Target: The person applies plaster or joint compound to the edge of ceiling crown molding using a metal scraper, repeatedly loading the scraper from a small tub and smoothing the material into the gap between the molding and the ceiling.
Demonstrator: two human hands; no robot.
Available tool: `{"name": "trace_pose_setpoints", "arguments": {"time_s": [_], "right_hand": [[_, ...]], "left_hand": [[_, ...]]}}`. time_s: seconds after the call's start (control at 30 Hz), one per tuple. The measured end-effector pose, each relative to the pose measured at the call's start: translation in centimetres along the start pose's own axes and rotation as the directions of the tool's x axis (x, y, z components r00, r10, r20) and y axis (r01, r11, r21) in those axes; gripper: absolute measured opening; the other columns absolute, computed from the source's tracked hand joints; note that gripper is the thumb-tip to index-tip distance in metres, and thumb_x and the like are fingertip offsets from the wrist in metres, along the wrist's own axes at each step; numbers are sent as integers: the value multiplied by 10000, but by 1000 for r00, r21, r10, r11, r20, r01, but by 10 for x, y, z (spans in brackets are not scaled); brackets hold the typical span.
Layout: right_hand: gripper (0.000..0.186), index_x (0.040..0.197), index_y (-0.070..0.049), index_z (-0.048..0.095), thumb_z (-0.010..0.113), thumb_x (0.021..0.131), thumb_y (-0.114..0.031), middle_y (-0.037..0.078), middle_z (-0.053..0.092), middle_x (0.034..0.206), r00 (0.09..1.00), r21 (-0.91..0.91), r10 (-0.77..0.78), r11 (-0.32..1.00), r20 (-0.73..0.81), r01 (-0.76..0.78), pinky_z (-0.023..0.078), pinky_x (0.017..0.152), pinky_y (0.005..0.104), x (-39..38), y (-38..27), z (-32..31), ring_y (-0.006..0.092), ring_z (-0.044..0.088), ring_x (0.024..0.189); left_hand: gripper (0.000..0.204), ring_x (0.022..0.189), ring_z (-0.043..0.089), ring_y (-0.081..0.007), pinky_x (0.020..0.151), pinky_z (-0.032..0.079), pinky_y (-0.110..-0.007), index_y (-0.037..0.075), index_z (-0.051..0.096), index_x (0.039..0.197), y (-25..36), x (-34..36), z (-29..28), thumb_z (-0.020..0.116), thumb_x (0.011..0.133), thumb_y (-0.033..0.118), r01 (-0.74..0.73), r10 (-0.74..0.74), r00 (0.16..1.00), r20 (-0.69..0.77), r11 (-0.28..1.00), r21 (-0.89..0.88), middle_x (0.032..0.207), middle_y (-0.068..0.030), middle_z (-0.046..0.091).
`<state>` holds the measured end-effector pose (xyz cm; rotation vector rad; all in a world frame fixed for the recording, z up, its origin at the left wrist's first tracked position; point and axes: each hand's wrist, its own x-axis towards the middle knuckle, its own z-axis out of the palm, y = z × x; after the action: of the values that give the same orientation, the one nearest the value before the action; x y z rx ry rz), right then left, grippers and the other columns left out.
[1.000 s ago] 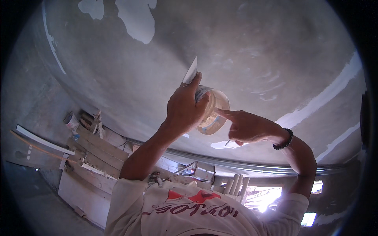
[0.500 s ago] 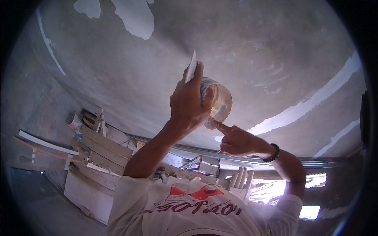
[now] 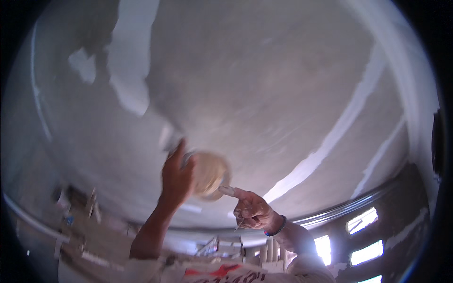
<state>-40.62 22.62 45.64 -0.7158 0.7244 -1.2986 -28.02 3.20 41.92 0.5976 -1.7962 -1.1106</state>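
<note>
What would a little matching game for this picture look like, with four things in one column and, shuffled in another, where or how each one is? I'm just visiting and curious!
Things
1. Right hand
2. Round tan object
3. Beaded bracelet
4. Window openings

Place or state
A. Brightly lit, toward the lower right
B. Around a wrist
C. Pointing, one finger extended
D. Held in the left hand

Pairs: 1-C, 2-D, 3-B, 4-A
</note>
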Motion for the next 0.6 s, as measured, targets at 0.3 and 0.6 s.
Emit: {"name": "trace_pose_setpoints", "arguments": {"time_s": [0.3,0.6], "right_hand": [[596,1393,-201,352,519,829,-104,139,622,676,611,-79,-616,-733,498,-675,515,523,406,-18,-298,115,307,611,557],[743,1439,-182,269,560,786,22,69,570,637,823,679,-388,-471,414,-563,512,463,336,46,-396,195,201,590,544]], "left_hand": [[535,1254,407,-387,1068,287,-411,-66,400,1330,-19,-31,-23,466,896,239,68,-72,993,-89,997,-42,1296,-284,457],[535,1208,460,-389,1039,332,-411,-72,415,1317,-49,-39,-4,493,875,218,70,-74,997,-20,989,-134,1251,-292,490]]}}
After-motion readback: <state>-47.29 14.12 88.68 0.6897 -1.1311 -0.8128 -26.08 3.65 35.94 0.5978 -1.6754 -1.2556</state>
